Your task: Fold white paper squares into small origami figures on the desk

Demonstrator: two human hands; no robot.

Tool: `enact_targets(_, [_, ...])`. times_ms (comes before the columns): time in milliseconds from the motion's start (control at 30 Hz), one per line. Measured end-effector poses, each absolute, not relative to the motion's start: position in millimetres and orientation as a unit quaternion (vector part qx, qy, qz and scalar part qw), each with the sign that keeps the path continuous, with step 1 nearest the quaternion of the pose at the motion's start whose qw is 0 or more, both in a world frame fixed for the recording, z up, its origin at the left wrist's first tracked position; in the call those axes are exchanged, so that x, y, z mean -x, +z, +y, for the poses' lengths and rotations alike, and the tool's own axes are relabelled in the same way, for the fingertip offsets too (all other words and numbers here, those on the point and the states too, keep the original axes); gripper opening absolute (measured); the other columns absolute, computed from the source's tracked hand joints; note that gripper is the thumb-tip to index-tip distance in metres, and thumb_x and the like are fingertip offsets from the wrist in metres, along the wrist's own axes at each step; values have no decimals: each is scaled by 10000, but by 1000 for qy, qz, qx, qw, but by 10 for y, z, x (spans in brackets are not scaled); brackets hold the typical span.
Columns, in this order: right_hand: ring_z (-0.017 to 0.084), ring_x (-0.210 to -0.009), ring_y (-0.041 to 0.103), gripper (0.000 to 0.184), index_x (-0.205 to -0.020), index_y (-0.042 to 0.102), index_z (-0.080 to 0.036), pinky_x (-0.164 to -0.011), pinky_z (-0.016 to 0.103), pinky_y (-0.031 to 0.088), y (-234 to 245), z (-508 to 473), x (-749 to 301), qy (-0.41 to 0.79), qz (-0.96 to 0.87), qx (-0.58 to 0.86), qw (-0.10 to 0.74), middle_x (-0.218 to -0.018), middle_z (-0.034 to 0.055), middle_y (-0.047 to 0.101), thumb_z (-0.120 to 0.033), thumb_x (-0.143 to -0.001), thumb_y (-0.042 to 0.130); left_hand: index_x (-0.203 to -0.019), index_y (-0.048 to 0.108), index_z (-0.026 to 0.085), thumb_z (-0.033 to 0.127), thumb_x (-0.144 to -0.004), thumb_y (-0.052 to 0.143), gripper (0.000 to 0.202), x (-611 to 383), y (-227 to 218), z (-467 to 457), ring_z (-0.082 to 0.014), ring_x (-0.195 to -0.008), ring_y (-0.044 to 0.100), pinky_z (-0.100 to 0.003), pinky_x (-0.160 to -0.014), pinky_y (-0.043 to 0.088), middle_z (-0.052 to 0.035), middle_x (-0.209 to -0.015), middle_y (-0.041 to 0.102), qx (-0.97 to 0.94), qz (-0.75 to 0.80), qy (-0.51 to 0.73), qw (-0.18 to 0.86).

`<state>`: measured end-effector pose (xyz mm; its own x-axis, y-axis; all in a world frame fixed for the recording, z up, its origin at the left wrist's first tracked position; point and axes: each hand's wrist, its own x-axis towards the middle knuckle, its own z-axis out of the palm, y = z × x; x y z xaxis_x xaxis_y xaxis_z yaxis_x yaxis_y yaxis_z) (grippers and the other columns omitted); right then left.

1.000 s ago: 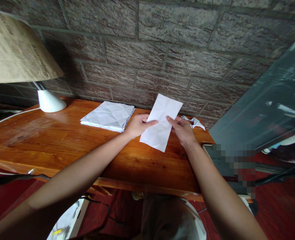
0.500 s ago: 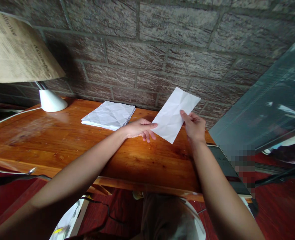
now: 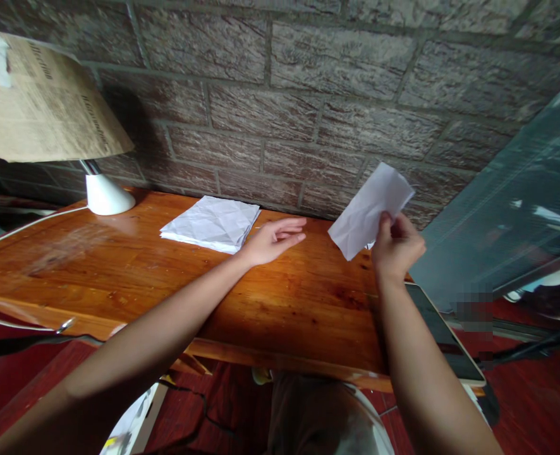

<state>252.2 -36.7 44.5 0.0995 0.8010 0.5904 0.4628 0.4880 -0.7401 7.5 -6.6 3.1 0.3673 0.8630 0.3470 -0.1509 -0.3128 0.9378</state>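
A folded sheet of white paper point(image 3: 368, 208), marked with creases, is pinched between the thumb and fingers of my right hand point(image 3: 396, 248). It is held tilted above the right part of the wooden table point(image 3: 280, 309). My left hand point(image 3: 275, 240) hovers over the table's middle, fingers stretched out and apart from the paper, holding nothing. To its left, a stack of creased white paper sheets point(image 3: 213, 221) lies near the wall.
At the left stands a lamp with a white base point(image 3: 107, 196) and a newsprint shade point(image 3: 52, 107). A brick wall point(image 3: 270, 114) borders the table's back. A dark-screened tablet point(image 3: 444, 335) lies along the right edge, beside a glass panel point(image 3: 502, 208).
My left hand has let go of the folded paper and its fingers have straightened. My right hand has carried the paper to the right, away from the left hand.
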Motion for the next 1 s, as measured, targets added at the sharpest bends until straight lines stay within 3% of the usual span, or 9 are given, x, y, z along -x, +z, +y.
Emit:
enact_targets(33, [242,-834,694,381,-1029,744,-237,-687,368,578,435,-381,-2445,132,-671,479,551,-949,82,754,-559,-824,731,-1240,688,231,496,-683,868,642,-124,44,-93,-284,-1310,600,-396,-1039,509,-134,-1471,590,-631,247,525,515])
enact_targets(100, [268,-950,697,391,-1110,742,-248,-787,402,588,377,-413,-2230,97,-706,469,522,-1089,98,750,-524,-833,735,-1304,643,284,469,-698,864,670,-209,76,-145,-290,-1383,530,-432,-1112,460,-85,-1534,526,-599,211,542,551])
enact_targets(200, [292,-1103,669,384,-1194,729,-264,-928,446,565,246,-473,-1893,41,-753,452,476,-1263,106,708,-468,-870,708,-1036,710,181,567,-707,826,520,-247,101,-162,-271,-1186,658,-420,-1040,520,-76,-1154,736,-550,218,533,605])
enact_targets(267, [290,-1171,647,349,-1222,723,-263,-1015,463,525,184,-513,-1758,-10,-775,433,460,-1349,108,670,-416,-915,660,-916,694,156,594,-666,842,526,-212,103,-130,-238,-1019,711,-393,-952,563,-51,-966,757,-517,235,546,617])
enact_targets(433, [293,-1172,644,355,-1188,733,-233,-978,488,535,234,-504,-1875,-93,-703,443,549,-1331,133,670,-454,-927,639,-995,700,150,539,-669,865,534,-85,154,-62,-182,-791,726,-312,-758,584,-37,-842,757,-478,245,559,632])
enact_targets(533, [284,-1061,682,504,-1186,716,-207,-825,436,576,301,-411,-2081,37,-595,491,635,-1246,141,703,-592,-865,665,-947,729,151,497,-677,874,462,-56,190,-87,-134,-687,691,-245,-673,545,-21,-809,753,-491,260,531,640])
enact_targets(667, [220,-781,709,544,-1041,748,-203,-682,340,555,289,-314,-2199,356,-524,480,607,-872,69,776,-667,-757,732,-872,757,133,472,-641,896,433,-81,157,-131,-134,-653,663,-239,-633,500,-40,-801,763,-539,290,467,638])
enact_targets(800, [140,-624,635,451,-1036,764,-220,-603,269,489,228,-315,-2145,366,-553,457,593,-736,-1,754,-499,-693,851,-862,749,128,499,-650,876,446,-131,80,-132,-139,-633,643,-251,-623,477,-44,-782,757,-565,290,462,619])
enact_targets(1000, [134,-718,662,310,-898,798,-223,-690,268,512,212,-333,-2111,368,-583,432,581,-860,14,789,-436,-687,875,-983,729,140,510,-765,781,432,-161,54,-134,-78,-482,489,-202,-481,333,33,-614,653,-597,296,507,547])
